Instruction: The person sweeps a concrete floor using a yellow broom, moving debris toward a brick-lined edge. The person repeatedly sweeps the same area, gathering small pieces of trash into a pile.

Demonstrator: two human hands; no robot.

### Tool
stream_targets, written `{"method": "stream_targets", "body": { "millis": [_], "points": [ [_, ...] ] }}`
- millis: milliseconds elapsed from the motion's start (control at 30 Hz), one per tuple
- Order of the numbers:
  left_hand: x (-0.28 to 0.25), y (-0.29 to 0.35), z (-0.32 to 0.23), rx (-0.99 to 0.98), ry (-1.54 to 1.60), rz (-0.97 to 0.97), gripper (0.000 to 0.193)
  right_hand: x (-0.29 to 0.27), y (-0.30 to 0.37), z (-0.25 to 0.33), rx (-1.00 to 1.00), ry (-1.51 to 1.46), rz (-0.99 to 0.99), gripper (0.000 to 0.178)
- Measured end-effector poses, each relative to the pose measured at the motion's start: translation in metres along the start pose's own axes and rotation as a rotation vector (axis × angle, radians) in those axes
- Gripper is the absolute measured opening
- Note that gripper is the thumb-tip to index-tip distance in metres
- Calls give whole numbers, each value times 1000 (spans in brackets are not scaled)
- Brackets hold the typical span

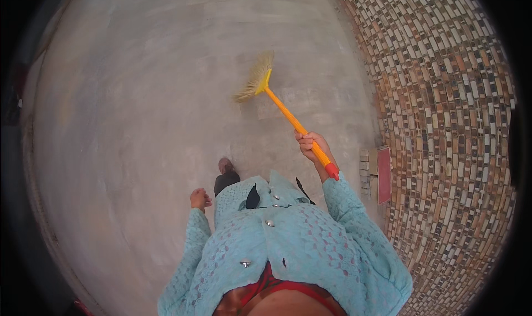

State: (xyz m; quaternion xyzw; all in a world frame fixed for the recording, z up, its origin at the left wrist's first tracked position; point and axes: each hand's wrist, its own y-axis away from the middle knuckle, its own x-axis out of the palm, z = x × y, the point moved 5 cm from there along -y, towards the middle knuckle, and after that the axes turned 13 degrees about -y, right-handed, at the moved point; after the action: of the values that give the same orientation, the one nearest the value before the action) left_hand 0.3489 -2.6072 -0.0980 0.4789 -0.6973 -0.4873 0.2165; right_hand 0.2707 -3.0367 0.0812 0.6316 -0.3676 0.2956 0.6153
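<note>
My right hand [312,145] is wrapped round the orange handle of a broom [285,112], close to its red end cap [332,172]. From there the handle slants forward and left to a yellow collar. Pale straw-coloured bristles [256,79] fan out from the collar, over the grey floor; whether they touch it I cannot tell. My left hand [200,198] hangs low beside my body, its fingers curled in with nothing visible in them. Both arms are in light blue-green knitted sleeves.
Smooth grey concrete floor [149,100] spreads ahead and to the left. Along the right side runs a surface of small brick-like tiles [443,94]. A low block with a reddish face [383,175] stands by it. My dark shoe [225,165] shows in front of me.
</note>
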Motion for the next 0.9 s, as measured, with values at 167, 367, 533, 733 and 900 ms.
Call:
{"method": "stream_targets", "body": {
  "millis": [167,367,533,733,900],
  "points": [
    [-9,-44,-32,-37,-176,8,26,-31,53,37,-395,138,-212,32],
    [18,-68,-90,-23,-253,2,25,-64,117,98,-751,56,-471,27],
    [61,-69,-140,16,-198,-67,25,-142,110,214,-745,-236,-528,21],
    [101,-24,-154,-43,-326,-136,27,-162,39,309,-550,-323,-562,15],
    [149,8,-176,-44,-377,-198,24,-122,-65,294,-226,29,-514,12]
  ]
}}
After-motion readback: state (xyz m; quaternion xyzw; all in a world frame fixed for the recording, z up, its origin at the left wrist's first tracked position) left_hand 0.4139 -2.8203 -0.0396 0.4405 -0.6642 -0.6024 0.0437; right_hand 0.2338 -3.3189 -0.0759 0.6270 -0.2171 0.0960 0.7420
